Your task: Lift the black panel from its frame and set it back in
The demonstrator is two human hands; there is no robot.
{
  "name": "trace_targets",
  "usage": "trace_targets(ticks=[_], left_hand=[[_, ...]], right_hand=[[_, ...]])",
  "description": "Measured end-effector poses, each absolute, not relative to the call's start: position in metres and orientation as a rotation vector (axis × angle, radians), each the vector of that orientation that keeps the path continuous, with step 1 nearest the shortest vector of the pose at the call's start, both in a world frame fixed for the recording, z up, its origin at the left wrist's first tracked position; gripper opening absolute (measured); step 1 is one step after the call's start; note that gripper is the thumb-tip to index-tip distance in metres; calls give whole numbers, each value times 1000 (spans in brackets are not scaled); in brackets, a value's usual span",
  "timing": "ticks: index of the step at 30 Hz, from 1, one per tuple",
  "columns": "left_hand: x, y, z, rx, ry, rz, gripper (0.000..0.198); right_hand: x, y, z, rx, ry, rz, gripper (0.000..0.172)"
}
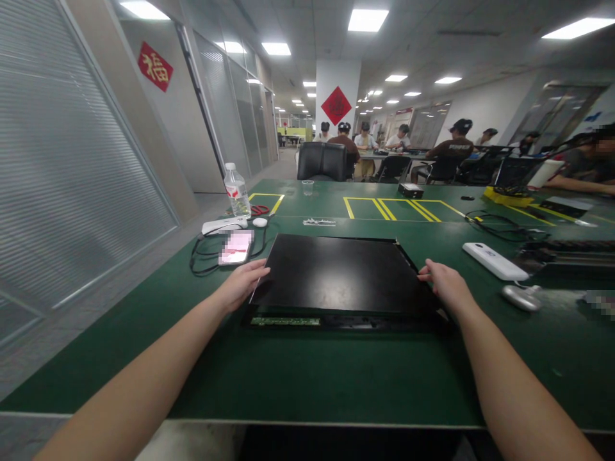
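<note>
A flat black display panel [339, 272] lies over a dark frame [379, 322] on the green table, shifted so that the frame shows along the near and right sides. Along the frame's near side a green circuit board strip [285, 321] is exposed. My left hand [245, 282] grips the panel's left edge, fingers closed with the thumb near the top face. At the opposite edge my right hand [444, 286] is closed on the panel's right side; its lower fingertips are hidden behind the edge.
On the left are a phone [236, 247], a cable, a water bottle [237, 191] and red-handled scissors [260, 209]. A white power bank [494, 261] and a silver mouse-shaped device [521, 298] lie right. A plastic cup [307, 187] stands beyond the panel; people sit farther back.
</note>
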State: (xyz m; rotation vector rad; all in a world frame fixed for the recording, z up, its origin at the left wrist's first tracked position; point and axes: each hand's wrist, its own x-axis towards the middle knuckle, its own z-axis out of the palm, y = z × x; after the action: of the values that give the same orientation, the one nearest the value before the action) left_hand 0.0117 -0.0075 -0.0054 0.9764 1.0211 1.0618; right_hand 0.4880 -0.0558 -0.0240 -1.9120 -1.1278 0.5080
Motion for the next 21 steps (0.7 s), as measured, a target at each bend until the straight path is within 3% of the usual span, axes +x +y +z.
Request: trace_targets(ticks=[4, 21], left_hand=[[11, -9, -4, 1039, 1017, 1033, 53], [8, -5, -9, 1107, 1113, 1061, 58]], right_hand=[[479, -59, -16, -2018, -1142, 424, 44], [473, -62, -12, -2052, -1205, 395, 39]])
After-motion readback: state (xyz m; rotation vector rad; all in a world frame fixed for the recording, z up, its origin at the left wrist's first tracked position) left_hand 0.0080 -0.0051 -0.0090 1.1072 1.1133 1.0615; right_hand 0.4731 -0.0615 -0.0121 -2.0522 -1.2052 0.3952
